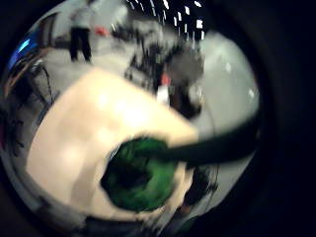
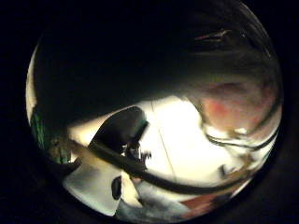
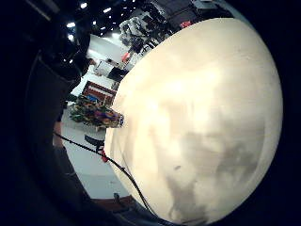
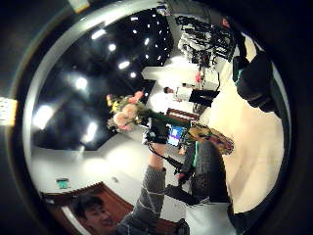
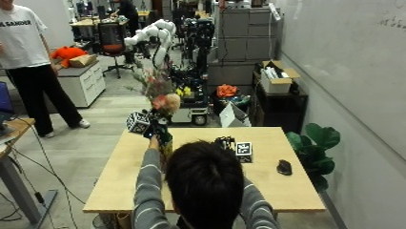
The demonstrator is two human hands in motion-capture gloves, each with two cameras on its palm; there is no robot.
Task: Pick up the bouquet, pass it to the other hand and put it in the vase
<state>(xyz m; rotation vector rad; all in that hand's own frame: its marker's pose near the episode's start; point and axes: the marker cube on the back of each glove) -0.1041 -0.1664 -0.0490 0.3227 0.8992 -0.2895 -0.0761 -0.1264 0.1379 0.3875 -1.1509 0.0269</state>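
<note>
My left hand is raised above the table's far left part and grips the bouquet by its stems. Pink and yellow blooms stand upright above the fist. The right thumb side palm view shows the same bouquet held in the left hand. Green foliage fills part of the left little finger side palm view, over the table. A patterned vase stands on the table just behind my left forearm and also shows at the table's edge. My right hand hovers low over the table's middle, holding nothing.
The light wooden table has a black mouse on its right side. A green plant stands past the right edge. Cabinets, boxes and equipment crowd the far side, and a person stands at the left, away from the table.
</note>
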